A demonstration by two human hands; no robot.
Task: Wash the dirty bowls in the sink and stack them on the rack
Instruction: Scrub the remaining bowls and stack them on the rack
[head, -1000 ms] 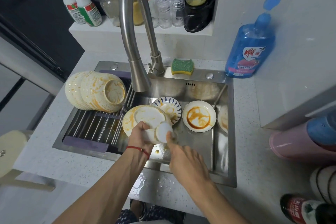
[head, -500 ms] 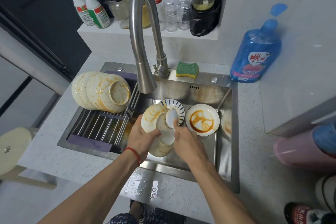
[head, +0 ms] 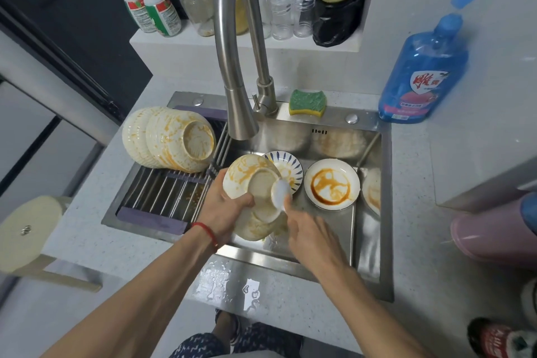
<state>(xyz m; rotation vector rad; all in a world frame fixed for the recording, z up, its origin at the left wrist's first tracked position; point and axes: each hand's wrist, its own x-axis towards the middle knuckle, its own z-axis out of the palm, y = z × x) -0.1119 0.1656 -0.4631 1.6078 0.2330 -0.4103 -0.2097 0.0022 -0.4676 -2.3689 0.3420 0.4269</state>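
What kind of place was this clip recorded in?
Most likely a home kitchen. A steel sink with a tall faucet holds sauce-stained dishes, a green sponge and a blue dish soap bottle sit at its edge, and jars and spray bottles crowd the ledge behind.

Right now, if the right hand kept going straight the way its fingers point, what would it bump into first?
Probably the stained bowl the left hand grips: the right hand points up-left, its small white thing already at the bowl's base. Depth is unclear.
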